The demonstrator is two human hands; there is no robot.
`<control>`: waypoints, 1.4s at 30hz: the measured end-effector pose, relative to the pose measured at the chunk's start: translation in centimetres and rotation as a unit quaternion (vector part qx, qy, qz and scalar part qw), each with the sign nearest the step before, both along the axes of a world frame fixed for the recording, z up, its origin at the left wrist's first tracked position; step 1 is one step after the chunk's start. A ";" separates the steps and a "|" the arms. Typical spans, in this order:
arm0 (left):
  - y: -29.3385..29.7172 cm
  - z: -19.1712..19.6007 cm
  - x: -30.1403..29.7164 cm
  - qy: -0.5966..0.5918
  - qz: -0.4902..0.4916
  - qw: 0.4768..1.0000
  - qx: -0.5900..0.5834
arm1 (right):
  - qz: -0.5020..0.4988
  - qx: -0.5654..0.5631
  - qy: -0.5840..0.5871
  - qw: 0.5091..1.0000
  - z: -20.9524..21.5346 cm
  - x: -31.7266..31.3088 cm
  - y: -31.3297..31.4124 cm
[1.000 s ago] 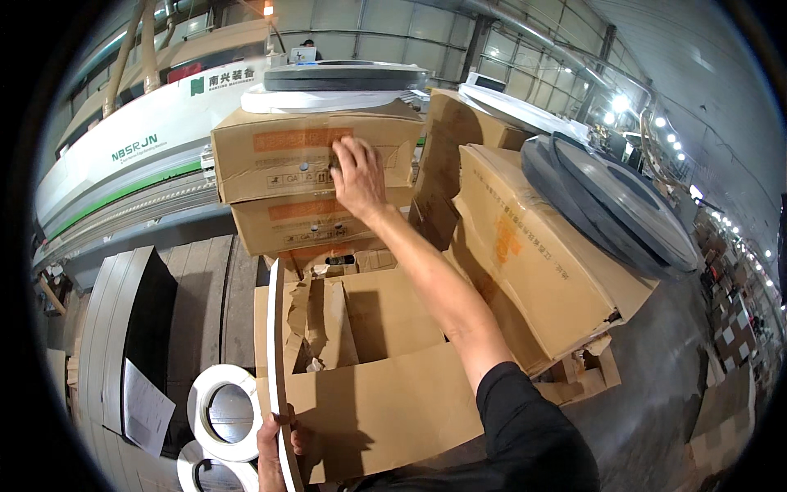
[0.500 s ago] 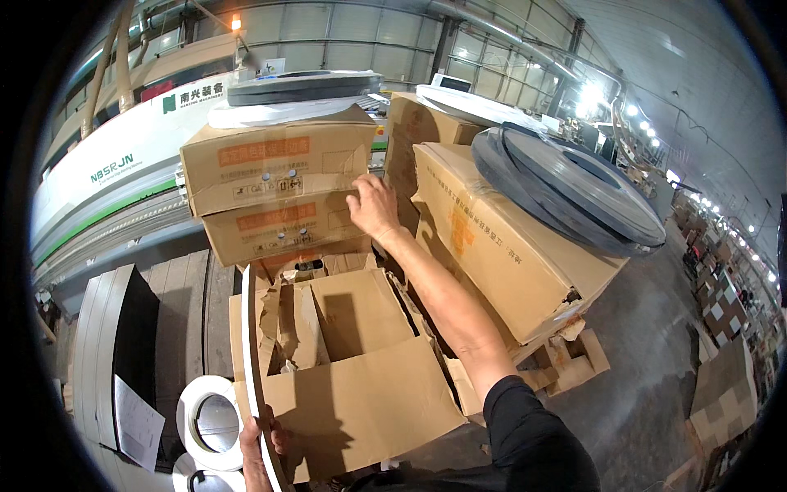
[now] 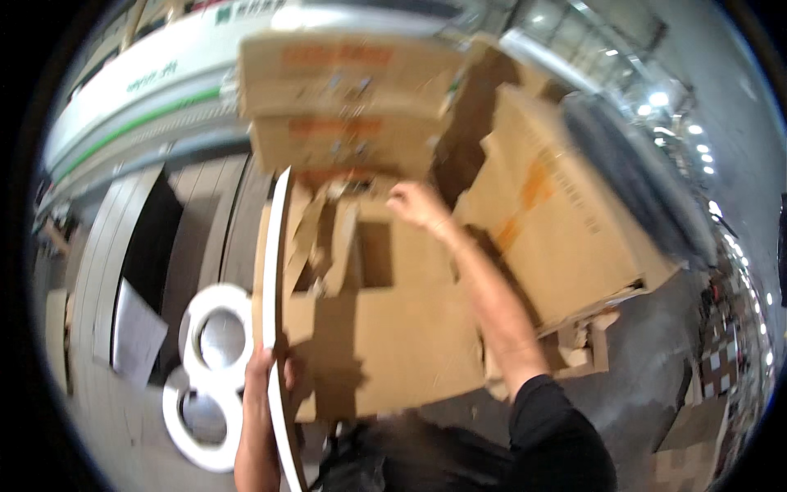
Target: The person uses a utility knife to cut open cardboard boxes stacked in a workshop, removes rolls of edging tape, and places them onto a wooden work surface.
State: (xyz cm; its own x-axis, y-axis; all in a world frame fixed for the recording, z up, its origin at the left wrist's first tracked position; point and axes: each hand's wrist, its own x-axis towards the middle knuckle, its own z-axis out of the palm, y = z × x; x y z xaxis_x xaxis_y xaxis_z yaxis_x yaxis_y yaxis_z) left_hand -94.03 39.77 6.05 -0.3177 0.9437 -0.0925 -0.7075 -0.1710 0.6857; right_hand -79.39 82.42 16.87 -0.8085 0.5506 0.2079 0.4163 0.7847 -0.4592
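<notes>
My left hand (image 3: pixel 261 373) grips a long, thin white-edged piece (image 3: pixel 277 254), seen edge-on and standing upright along the left side of an open cardboard box (image 3: pixel 393 344). The fingertips show on its right side, and its flat face is hidden. Over the far part of that box is my right hand (image 3: pixel 418 205), slightly blurred, its fingers curled together. Whether anything is in them I cannot make out. Inside the box lies more brown cardboard, with torn flaps along the left.
Two stacked cartons (image 3: pixel 348 82) stand behind the box. A tilted carton (image 3: pixel 557 205) to the right carries a dark coil (image 3: pixel 635 176). White ring-shaped rolls (image 3: pixel 221 295) and a stack of dark-sided boards (image 3: pixel 131 246) are at left. A long white machine (image 3: pixel 164 90) runs behind.
My view has tipped downward. My right hand has come away from the stacked cartons, back over the open box. The left hand keeps its grip on the white-edged piece.
</notes>
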 end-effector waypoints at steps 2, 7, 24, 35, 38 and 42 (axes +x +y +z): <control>-0.6 3.0 1.5 -0.008 0.023 0.999 -0.037 | 0.035 -0.033 -0.033 0.998 0.5 1.5 -5.0; -0.2 4.1 1.6 -0.024 0.026 0.999 0.011 | 0.128 -0.032 -0.070 0.989 -1.3 4.6 -11.7; -16.6 10.9 3.0 0.137 0.207 0.953 0.174 | 0.316 0.094 -0.055 0.943 13.3 20.2 -31.1; -27.0 5.4 7.0 0.198 0.147 0.967 0.069 | 0.174 0.082 -0.046 0.980 6.4 28.6 -44.0; -29.0 4.6 9.1 0.204 0.236 0.949 -0.040 | 0.146 0.108 0.008 0.983 4.6 29.5 -45.2; -32.3 1.3 10.5 0.275 0.261 0.917 -0.126 | 0.037 0.271 0.089 0.958 3.8 28.4 -45.4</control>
State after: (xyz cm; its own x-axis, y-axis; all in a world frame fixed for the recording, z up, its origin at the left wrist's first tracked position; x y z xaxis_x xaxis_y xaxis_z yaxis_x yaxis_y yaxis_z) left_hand -83.49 7.43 7.33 -0.7839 0.6205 0.0227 -0.1096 -0.1743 0.9786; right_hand -51.00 37.04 20.67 -0.7665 0.2646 0.5852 0.3029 0.9524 -0.0339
